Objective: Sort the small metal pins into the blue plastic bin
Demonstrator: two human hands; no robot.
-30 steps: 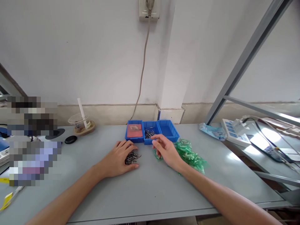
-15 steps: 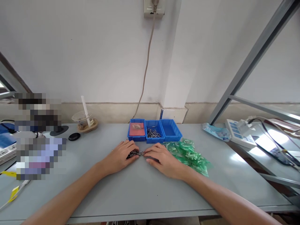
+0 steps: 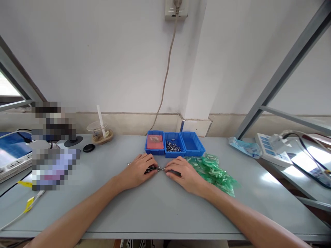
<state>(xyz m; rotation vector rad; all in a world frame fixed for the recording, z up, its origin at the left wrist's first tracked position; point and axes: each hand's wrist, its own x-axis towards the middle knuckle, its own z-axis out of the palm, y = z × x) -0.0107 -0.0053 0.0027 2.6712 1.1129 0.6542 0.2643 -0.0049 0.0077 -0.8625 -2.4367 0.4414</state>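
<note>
at the back of the table [image 3: 165, 210] stand the left bin [image 3: 155, 152], middle bin [image 3: 175, 154] and right bin [image 3: 192, 141] in a row — a packet [image 3: 155, 142] in the first, pins [image 3: 172, 147] in the second. in front, the left hand [image 3: 139, 172] lies over a pile [image 3: 150, 169], the right hand [image 3: 185, 175] just right of it — bags [image 3: 216, 172] beyond, before the right bin. a cup [image 3: 97, 129] sits on a coaster [image 3: 104, 140] well left, a wrapper [image 3: 244, 148] and power strip [image 3: 272, 153] well right.

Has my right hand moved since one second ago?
Yes: your right hand has moved leftward and back toward you, judged against the middle blue bin.
</note>
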